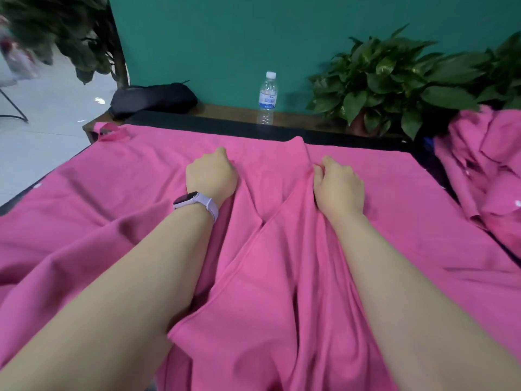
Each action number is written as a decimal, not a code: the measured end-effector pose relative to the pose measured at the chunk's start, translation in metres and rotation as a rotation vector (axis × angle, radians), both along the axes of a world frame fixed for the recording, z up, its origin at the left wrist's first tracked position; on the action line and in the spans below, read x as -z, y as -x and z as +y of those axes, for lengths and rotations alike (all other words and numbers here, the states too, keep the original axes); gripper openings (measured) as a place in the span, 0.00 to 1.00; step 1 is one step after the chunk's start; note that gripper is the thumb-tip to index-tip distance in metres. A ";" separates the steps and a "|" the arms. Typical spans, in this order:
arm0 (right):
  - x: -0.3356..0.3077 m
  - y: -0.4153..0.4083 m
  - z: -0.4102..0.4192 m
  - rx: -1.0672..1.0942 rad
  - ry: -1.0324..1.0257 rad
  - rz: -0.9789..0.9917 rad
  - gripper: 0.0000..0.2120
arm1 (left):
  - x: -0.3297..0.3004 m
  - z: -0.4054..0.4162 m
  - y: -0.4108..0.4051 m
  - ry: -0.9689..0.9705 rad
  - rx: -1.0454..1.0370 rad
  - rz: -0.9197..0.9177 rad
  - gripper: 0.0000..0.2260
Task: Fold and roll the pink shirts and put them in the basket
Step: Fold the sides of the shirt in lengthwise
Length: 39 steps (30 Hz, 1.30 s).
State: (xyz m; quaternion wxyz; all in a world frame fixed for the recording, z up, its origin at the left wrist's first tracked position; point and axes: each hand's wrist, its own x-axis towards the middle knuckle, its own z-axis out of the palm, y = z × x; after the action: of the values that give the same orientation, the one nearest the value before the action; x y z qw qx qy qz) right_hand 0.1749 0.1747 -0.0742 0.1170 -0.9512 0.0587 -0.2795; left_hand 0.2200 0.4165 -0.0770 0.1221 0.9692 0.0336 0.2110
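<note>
A large pink shirt (118, 193) lies spread over the dark table, bunched into long folds down the middle between my arms. My left hand (211, 176), with a pale watch on its wrist, grips a fold of the fabric with curled fingers. Just to the right, my right hand (338, 187) pinches a raised ridge of the same shirt near its far edge. A heap of other pink shirts (485, 167) sits at the right edge of the table. No basket is in view.
A clear water bottle (267, 97) stands on the wooden ledge behind the table. A black bag (153, 100) lies at the back left. Potted green plants (394, 80) crowd the back right against a teal wall. Pale floor shows at the left.
</note>
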 end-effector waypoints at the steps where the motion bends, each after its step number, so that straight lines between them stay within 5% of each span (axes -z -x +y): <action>1: -0.001 0.002 0.001 0.001 0.003 0.006 0.12 | -0.002 0.000 0.002 0.011 -0.005 0.002 0.09; 13: -0.005 0.085 0.013 0.006 -0.037 0.147 0.11 | -0.003 0.011 0.086 0.016 -0.011 0.010 0.07; 39: -0.003 0.200 0.023 -0.080 -0.098 0.055 0.11 | -0.008 0.029 0.195 0.028 -0.020 0.045 0.05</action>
State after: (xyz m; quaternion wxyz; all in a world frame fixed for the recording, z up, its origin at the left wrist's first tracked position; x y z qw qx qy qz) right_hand -0.0252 0.1974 -0.0716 0.1730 -0.9532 0.0376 -0.2450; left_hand 0.0253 0.4451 -0.0692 0.1326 0.9716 0.0487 0.1901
